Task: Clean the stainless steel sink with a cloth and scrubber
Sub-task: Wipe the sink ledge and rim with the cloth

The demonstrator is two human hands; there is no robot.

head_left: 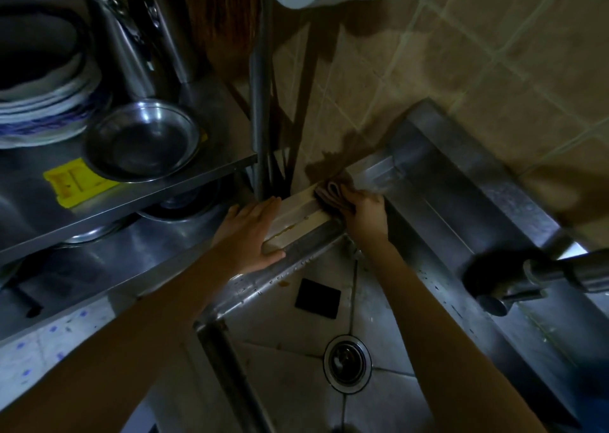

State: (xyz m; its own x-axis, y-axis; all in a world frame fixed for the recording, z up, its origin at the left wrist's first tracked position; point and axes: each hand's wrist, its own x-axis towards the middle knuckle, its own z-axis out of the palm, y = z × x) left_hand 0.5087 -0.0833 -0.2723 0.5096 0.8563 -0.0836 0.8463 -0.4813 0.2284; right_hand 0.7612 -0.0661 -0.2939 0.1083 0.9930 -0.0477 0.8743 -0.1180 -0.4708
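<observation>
Right hand (364,210) grips the cloth (333,195), fingertips hidden in it; left hand (252,231) lies spread on a pale block (296,221)

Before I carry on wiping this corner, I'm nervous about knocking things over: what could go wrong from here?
1. The pale block sits on the sink rim under your left hand; a shove from the cloth in your right hand might tip it into the basin.
2. The orange smear on the block could spread.
3. The tap juts out close to your right forearm, so you might bump it.
</observation>
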